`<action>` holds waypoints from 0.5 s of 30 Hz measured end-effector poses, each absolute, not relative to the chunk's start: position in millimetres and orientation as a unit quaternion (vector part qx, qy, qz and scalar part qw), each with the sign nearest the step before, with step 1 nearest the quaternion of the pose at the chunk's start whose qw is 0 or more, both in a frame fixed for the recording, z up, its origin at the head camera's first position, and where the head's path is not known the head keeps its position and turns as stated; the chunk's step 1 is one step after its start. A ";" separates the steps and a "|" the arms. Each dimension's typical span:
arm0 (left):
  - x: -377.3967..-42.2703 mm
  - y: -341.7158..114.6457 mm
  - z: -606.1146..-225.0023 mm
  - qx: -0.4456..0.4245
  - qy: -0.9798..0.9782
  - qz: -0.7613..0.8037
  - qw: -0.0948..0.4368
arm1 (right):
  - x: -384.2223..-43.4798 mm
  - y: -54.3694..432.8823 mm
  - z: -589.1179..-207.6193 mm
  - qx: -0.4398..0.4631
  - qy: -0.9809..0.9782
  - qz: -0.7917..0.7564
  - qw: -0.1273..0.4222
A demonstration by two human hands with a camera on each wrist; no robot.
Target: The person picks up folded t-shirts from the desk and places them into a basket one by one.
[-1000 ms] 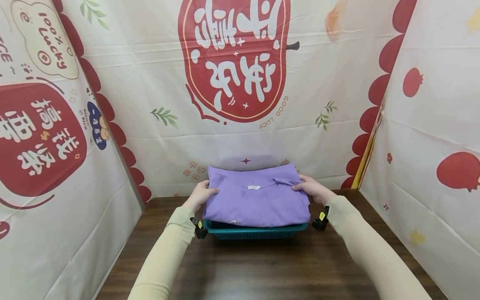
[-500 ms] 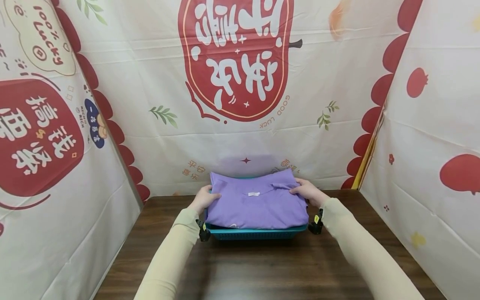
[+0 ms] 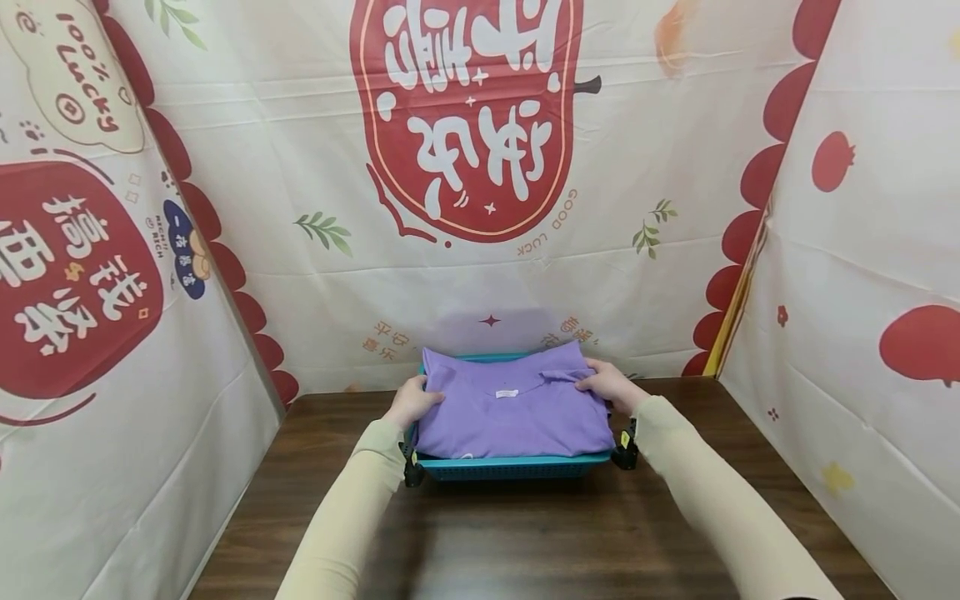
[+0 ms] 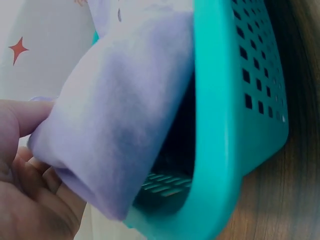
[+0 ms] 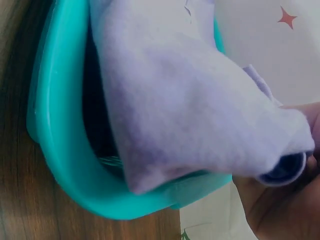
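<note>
A folded purple shirt (image 3: 510, 421) with a white neck label lies over the teal plastic basket (image 3: 517, 468), its front edge inside the rim. At the shirt's left side, my left hand (image 3: 412, 402) pinches the fabric between thumb and fingers; the left wrist view shows the thumb on top of the cloth (image 4: 110, 110). My right hand (image 3: 611, 385) grips the opposite side, where a fold of cloth (image 5: 185, 110) curls between thumb and fingers in the right wrist view. Something dark shows inside the basket under the shirt; what it is cannot be told.
The basket stands on a dark wooden table (image 3: 525, 542), near its back edge. A printed cloth backdrop (image 3: 480, 283) rises right behind it, with more printed cloth on the left (image 3: 150, 433) and right (image 3: 862, 250).
Both hands have lowered the shirt and moved slightly inward, so it sits lower in the basket. More of the basket's back rim now shows behind it.
</note>
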State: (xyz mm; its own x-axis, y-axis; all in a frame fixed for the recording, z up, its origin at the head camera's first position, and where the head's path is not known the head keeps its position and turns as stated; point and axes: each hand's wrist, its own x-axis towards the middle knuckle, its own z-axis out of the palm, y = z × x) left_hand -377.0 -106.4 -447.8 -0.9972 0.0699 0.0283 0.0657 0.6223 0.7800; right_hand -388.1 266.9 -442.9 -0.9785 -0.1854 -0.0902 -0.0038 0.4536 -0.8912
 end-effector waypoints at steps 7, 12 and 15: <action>-378.0 -107.1 -451.4 0.038 0.914 0.404 0.002 | -389.3 260.2 -448.7 -0.053 0.842 -0.526 0.106; -379.1 -107.7 -454.8 0.039 0.919 0.392 0.006 | -388.5 257.9 -452.6 -0.046 0.846 -0.516 0.127; -379.1 -107.3 -455.7 0.036 0.923 0.382 0.008 | -386.2 258.0 -452.1 -0.038 0.854 -0.503 0.129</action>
State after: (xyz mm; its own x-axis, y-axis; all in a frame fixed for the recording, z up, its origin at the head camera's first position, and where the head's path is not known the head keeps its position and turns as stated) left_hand -379.1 -107.3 -455.7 -0.9973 0.0721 0.0131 0.0603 0.7052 0.7065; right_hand -386.2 258.0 -452.1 -0.9636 -0.1956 -0.1822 0.0645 0.4914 -0.8685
